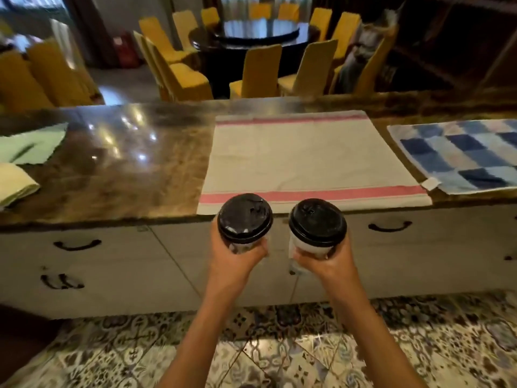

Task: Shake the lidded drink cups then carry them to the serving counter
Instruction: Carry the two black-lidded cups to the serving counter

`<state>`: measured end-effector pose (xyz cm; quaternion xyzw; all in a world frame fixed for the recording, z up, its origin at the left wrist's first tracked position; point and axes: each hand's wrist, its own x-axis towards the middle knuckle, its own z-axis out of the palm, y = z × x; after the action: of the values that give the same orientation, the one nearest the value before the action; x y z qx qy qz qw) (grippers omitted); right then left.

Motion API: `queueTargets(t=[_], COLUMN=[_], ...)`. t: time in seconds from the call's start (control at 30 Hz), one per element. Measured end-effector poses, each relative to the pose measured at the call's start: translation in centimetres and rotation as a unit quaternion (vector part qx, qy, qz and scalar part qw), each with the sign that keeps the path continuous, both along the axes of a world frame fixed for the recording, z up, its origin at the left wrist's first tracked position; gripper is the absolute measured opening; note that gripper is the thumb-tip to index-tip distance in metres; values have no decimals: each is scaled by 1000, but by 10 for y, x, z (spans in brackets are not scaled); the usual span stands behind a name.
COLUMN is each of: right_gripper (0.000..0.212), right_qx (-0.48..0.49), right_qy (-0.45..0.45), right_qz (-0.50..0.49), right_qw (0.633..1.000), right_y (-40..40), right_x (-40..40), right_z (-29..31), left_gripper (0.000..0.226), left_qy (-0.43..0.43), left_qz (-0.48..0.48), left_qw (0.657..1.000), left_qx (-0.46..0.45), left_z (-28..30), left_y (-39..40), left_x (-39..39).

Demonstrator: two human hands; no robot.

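I hold two white paper cups with black lids side by side in front of the counter's near edge. My left hand (235, 261) grips the left cup (245, 218) from below and behind. My right hand (326, 264) grips the right cup (317, 224) the same way. Both cups are upright, close together but apart, and held in the air above the floor. The brown marble counter (126, 169) lies just beyond them. My fingers hide most of each cup's body.
A white cloth with pink stripes (307, 158) lies on the counter straight ahead, a blue checked cloth (461, 155) to its right, green and yellow cloths (25, 152) at the left. Drawer fronts with dark handles (77, 245) sit below. Yellow chairs ring a dark round table (251, 32) behind.
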<state>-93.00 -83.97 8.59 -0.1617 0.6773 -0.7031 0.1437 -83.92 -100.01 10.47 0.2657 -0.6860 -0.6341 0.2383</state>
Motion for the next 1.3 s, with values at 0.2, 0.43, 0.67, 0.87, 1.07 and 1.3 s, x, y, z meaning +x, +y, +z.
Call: queueTargets(t=[0.2, 0.43, 0.67, 0.87, 1.07, 1.3], right_gripper=[90, 88, 89, 92, 79, 84], right_qx=[5, 9, 35, 56, 77, 67], right_qy=[2, 2, -7, -9, -5, -26], right_qz=[38, 41, 21, -2, 2, 0], right_qw=[999, 999, 999, 998, 997, 997], right_y=[-33, -105, -186, -233, -263, -277], right_x=[-81, -176, -256, -312, -354, -376], right_z=[11, 7, 10, 10, 3, 0], left_gripper=[74, 77, 79, 81, 86, 83], left_qy=[0, 10, 19, 15, -4, -6], left_qz=[43, 62, 59, 54, 52, 50], left_qw=[999, 998, 998, 998, 998, 997], left_qx=[13, 14, -2, -14, -38, -51], left_z=[9, 1, 0, -3, -13, -15], left_y=[-30, -101, -184, -231, -258, -272], left_x=[-61, -147, -238, -298, -343, -363])
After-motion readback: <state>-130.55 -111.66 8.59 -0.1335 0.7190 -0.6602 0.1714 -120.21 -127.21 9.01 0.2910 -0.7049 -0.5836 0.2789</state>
